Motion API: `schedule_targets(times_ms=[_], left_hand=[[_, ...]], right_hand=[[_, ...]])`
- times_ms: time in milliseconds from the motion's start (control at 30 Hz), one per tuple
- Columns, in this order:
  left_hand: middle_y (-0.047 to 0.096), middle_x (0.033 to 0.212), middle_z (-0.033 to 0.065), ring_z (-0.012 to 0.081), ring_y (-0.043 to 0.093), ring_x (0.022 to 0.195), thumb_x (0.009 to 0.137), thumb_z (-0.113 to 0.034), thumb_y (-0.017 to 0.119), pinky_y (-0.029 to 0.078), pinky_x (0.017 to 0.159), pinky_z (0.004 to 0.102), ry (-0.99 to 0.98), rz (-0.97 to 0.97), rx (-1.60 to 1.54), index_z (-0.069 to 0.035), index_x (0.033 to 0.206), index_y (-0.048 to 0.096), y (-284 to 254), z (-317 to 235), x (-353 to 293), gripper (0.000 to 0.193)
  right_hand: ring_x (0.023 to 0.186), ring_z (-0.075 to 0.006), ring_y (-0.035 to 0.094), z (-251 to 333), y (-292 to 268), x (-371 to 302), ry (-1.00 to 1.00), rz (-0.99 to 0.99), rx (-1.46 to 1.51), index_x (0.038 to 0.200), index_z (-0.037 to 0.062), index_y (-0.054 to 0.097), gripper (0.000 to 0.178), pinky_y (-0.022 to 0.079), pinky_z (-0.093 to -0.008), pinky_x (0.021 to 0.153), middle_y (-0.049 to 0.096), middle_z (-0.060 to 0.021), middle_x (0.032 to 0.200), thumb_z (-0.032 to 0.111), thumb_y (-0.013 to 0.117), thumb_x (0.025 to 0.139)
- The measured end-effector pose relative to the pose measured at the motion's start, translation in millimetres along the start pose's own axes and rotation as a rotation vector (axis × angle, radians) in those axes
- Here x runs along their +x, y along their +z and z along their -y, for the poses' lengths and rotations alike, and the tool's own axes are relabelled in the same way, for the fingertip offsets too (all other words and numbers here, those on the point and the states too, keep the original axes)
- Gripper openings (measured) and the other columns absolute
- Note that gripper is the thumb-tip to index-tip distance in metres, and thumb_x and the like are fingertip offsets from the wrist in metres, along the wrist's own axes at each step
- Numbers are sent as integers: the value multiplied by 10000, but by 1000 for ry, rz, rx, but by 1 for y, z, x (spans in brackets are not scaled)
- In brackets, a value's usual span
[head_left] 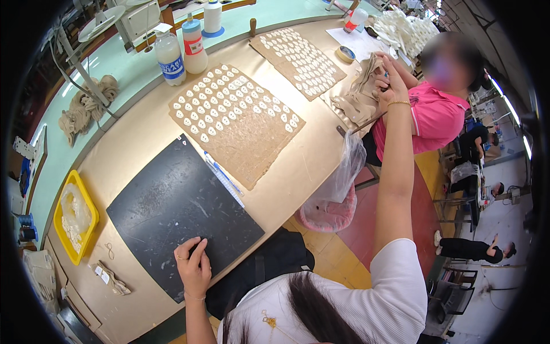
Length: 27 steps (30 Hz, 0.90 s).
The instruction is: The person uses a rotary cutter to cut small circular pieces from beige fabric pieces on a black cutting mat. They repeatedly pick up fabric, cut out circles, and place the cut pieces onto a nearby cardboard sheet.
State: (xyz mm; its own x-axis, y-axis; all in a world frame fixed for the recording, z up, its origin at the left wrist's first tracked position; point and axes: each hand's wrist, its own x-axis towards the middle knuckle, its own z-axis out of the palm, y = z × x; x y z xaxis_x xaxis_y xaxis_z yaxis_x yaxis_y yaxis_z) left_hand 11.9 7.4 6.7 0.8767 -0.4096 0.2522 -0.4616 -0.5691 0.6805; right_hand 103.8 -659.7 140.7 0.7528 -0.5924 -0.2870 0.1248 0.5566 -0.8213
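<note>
Black sheet [166,200], flat, smooth but scuffed, is partly covered by L hand [195,268], loosely bent; if anything's pinched can't be told. Soft, crumpled tan cloth [354,104], far R of table [309,166] beside co-worker [438,117], is reached by R hand [394,90]; grip unclear. Rounded-triangular white pcs [204,138] are set in rows on rough brown brd [252,157].

Tray [93,218] left of mat [172,200]
</note>
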Motion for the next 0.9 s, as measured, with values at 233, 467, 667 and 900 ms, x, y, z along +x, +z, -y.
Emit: schedule_targets(times_ms=[233, 467, 667, 900], left_hand=[[648, 1158, 124, 298, 601, 1055, 857, 70, 615, 459, 942, 384, 5, 1, 15, -32, 1099, 728, 1, 1, -1, 285], [649, 1143, 134, 310, 616, 1031, 811, 50, 662, 473, 900, 400, 159, -73, -97, -51, 1174, 704, -3, -25, 46, 379], [615, 1200, 228, 391, 606, 1104, 849, -146, 737, 482, 958, 413, 423, 53, -441, -7, 1277, 634, 60, -137, 233, 461], [714, 1030, 148, 178, 652, 890, 921, -437, 734, 522, 803, 324, 39, 437, -1010, 76, 1133, 682, 158, -227, 358, 557]], right_hand=[[416, -52, 338, 4, -9, -4, -1, 249, 222, 841, 110, 562, 342, 254, -193, 383, 641, -77, 883, 405, 666, 980], [410, -58, 332, -4, 15, -40, -63, 277, 317, 912, 39, 591, 482, 269, -206, 385, 639, -165, 1035, 510, 561, 1009], [413, -49, 338, -9, 20, -78, -140, 261, 185, 1060, 91, 577, 440, 250, -205, 369, 657, -163, 1040, 528, 557, 1005], [424, -39, 347, -52, 59, -118, -3, 301, 189, 1189, 133, 560, 436, 249, -185, 366, 677, -165, 1115, 536, 516, 1028]])
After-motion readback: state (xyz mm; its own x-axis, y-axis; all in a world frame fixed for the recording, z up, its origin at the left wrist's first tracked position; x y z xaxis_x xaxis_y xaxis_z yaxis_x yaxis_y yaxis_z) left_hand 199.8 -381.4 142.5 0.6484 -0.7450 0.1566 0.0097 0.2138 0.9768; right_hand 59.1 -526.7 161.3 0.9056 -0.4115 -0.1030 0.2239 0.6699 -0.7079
